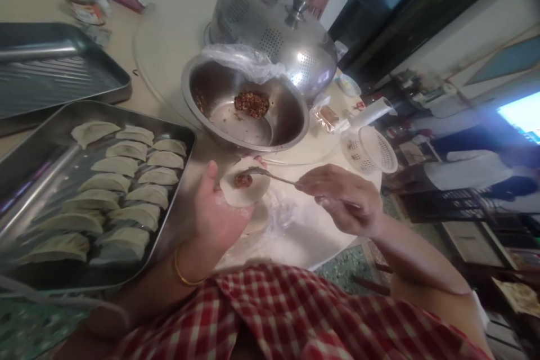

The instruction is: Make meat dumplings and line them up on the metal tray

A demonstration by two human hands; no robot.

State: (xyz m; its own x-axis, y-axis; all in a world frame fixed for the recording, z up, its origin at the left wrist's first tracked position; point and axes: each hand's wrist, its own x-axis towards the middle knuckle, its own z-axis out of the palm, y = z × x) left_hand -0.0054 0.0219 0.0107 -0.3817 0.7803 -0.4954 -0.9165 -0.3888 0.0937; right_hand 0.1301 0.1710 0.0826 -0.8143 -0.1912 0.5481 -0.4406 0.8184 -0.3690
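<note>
Fourteen dumplings (pixel 115 166) and two trays (pixel 46 174) occupy the left of the frame, one spoon (pixel 276 178) and one bowl (pixel 293 118) the center, one jar (pixel 82 5) the upper left.

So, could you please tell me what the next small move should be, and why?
Perhaps the right hand should lift the metal spoon away, since filling already sits on the unfolded dumpling wrapper in the left hand, with the spoon's tip right at it.

Apparently no legible text anywhere.
</note>
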